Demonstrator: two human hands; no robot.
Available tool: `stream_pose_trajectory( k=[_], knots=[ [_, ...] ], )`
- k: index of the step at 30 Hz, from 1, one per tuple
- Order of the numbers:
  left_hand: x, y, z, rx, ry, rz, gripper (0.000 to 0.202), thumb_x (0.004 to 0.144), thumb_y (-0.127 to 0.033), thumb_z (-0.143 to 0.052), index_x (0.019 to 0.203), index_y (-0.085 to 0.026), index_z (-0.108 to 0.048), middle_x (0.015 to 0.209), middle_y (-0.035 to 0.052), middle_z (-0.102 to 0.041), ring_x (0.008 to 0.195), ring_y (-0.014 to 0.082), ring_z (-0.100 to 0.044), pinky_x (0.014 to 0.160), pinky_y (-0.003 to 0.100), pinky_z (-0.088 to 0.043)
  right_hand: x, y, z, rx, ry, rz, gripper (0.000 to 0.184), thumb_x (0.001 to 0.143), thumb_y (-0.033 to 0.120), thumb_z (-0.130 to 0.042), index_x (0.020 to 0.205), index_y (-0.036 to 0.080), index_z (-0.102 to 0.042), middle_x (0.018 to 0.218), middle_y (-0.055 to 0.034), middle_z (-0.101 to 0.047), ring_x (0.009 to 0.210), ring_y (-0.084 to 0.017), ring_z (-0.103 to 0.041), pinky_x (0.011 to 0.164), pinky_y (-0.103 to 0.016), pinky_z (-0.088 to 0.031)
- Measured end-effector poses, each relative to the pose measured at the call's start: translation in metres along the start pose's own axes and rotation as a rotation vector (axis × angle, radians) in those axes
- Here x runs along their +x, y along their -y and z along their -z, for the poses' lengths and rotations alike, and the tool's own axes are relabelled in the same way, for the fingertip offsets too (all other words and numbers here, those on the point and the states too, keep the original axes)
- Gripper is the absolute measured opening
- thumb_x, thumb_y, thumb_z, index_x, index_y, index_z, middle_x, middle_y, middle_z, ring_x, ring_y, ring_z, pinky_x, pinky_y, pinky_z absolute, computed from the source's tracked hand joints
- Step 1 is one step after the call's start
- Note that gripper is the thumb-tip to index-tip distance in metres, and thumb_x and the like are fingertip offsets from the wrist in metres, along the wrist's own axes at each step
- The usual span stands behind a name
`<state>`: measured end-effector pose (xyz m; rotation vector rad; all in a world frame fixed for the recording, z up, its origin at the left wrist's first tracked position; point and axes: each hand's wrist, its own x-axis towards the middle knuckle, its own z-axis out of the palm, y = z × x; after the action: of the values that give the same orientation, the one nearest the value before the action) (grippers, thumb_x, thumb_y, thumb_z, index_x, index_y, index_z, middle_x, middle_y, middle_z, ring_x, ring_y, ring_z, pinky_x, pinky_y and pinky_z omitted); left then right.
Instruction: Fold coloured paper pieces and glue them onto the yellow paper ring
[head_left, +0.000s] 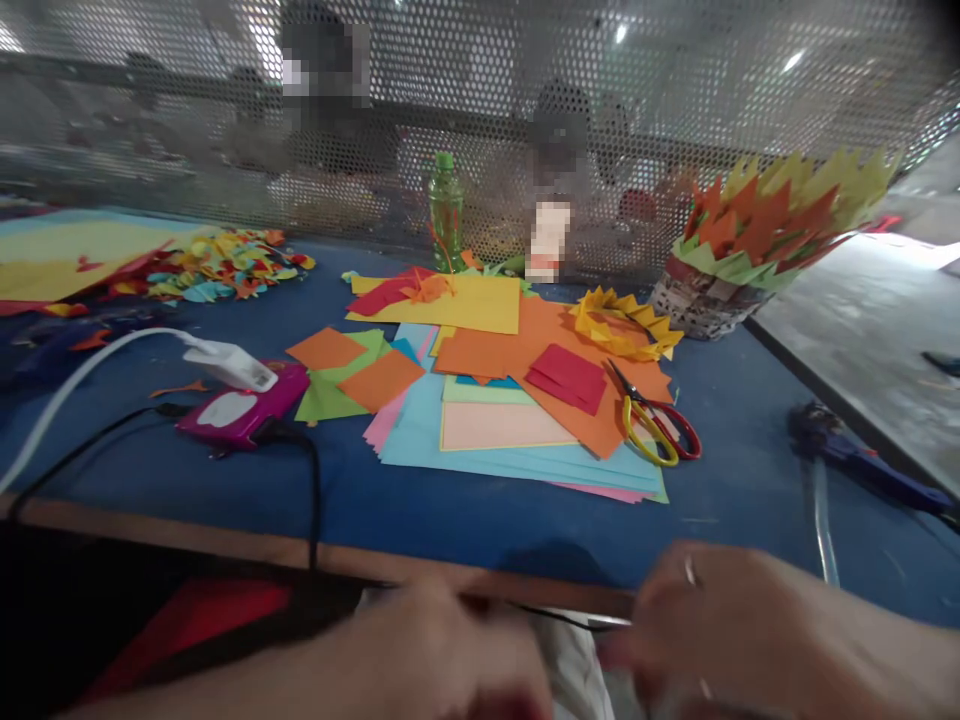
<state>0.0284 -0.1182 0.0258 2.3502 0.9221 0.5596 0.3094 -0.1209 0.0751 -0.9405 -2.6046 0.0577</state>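
Red-yellow scissors (648, 405) overlap the paper (506, 426), probably for reach; I can't tell what my left hand (442, 645) or right hand (724, 620) grips.

Blue worktop (739, 420); scissors (634, 396) with one yellow handle, one red; golden-yellow zigzag paper ring (621, 347); red paper squares (566, 378); dark-blue glue gun (870, 470); purple power strip (289, 397); basket (697, 297) patterned in newsprint, with orange points.
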Motion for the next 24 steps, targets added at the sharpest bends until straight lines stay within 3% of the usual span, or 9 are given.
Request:
stream_pose_trajectory(
  k=[2,4,6,10,14,16,19,22,24],
  knots=[
    [0.024,0.012,0.009,-0.279,0.080,0.174,0.017,0.097,-0.032,-0.052,0.093,-0.026,-0.068,0.079,-0.0043,-0.072,0.070,0.0119,-0.067,0.059,0.020,-0.050,0.006,-0.008,-0.002,0.076,0.044,-0.077,0.025,0.102,0.035,-0.046,0.122,0.033,-0.061,0.099,-0.0004,-0.075,0.082,-0.013,-0.072,0.068,-0.020,-0.058],
    [0.055,0.028,0.015,-0.675,0.034,0.375,0.011,0.087,-0.029,-0.062,0.087,-0.019,-0.066,0.079,-0.0005,-0.073,0.071,0.0144,-0.068,0.064,0.023,-0.052,0.016,-0.021,-0.009,0.001,-0.074,-0.119,0.027,0.102,0.026,-0.046,0.127,0.026,-0.056,0.113,-0.0060,-0.071,0.101,-0.018,-0.069,0.082,-0.029,-0.057],
    [0.081,0.043,0.019,-0.716,0.006,0.405,0.018,0.082,-0.032,-0.066,0.090,-0.015,-0.065,0.080,0.0033,-0.074,0.072,0.0158,-0.069,0.067,0.025,-0.052,0.025,-0.034,-0.018,-0.115,-0.165,-0.070,0.028,0.101,0.028,-0.048,0.127,0.022,-0.056,0.119,-0.0104,-0.067,0.109,-0.023,-0.064,0.088,-0.036,-0.054],
    [0.104,0.057,0.022,-0.768,0.023,0.438,0.030,0.079,-0.039,-0.067,0.095,-0.014,-0.065,0.082,0.0067,-0.075,0.076,0.0183,-0.072,0.072,0.029,-0.055,0.034,-0.048,-0.040,-0.294,-0.136,0.110,0.051,0.093,0.050,-0.060,0.131,0.017,-0.055,0.124,-0.0125,-0.066,0.112,-0.028,-0.061,0.093,-0.045,-0.049],
    [0.101,0.057,0.022,-0.699,0.071,0.444,0.028,0.079,-0.038,-0.068,0.091,-0.013,-0.066,0.083,0.0094,-0.075,0.078,0.0224,-0.072,0.073,0.035,-0.057,0.036,-0.056,-0.057,-0.361,-0.171,0.271,0.025,0.098,0.019,-0.051,0.119,0.015,-0.063,0.113,-0.0069,-0.073,0.107,-0.022,-0.063,0.096,-0.041,-0.044],
    [0.096,0.055,0.023,-0.618,0.011,0.440,0.029,0.081,-0.038,-0.068,0.099,-0.014,-0.066,0.096,0.0113,-0.075,0.091,0.0256,-0.071,0.084,0.040,-0.056,0.037,-0.059,-0.060,-0.374,-0.207,0.311,0.024,0.097,0.010,-0.045,0.106,0.014,-0.067,0.104,-0.0061,-0.075,0.100,-0.022,-0.065,0.093,-0.039,-0.044],
    [0.083,0.045,0.025,-0.408,-0.156,0.354,0.044,0.087,-0.038,-0.068,0.127,-0.022,-0.057,0.136,0.0105,-0.062,0.129,0.0270,-0.054,0.112,0.046,-0.038,0.037,-0.060,-0.065,-0.364,-0.203,0.230,0.025,0.099,0.011,-0.044,0.095,0.014,-0.068,0.093,-0.0065,-0.074,0.091,-0.022,-0.066,0.085,-0.038,-0.045],
    [0.070,0.034,0.021,0.056,-0.117,-0.049,0.060,0.082,-0.048,-0.075,0.132,-0.024,-0.054,0.136,0.0086,-0.061,0.129,0.0259,-0.054,0.111,0.042,-0.042,0.036,-0.059,-0.074,-0.279,-0.184,0.148,0.022,0.098,0.012,-0.047,0.091,0.014,-0.068,0.087,-0.0053,-0.072,0.082,-0.020,-0.064,0.079,-0.037,-0.045],
    [0.065,0.034,0.015,0.238,-0.090,-0.163,0.066,0.075,-0.050,-0.080,0.127,-0.017,-0.057,0.131,0.0117,-0.064,0.124,0.0270,-0.058,0.108,0.041,-0.046,0.034,-0.058,-0.081,-0.211,-0.167,0.115,0.019,0.097,0.012,-0.050,0.092,0.015,-0.068,0.087,-0.0045,-0.071,0.082,-0.019,-0.063,0.078,-0.036,-0.045]
  ],
)
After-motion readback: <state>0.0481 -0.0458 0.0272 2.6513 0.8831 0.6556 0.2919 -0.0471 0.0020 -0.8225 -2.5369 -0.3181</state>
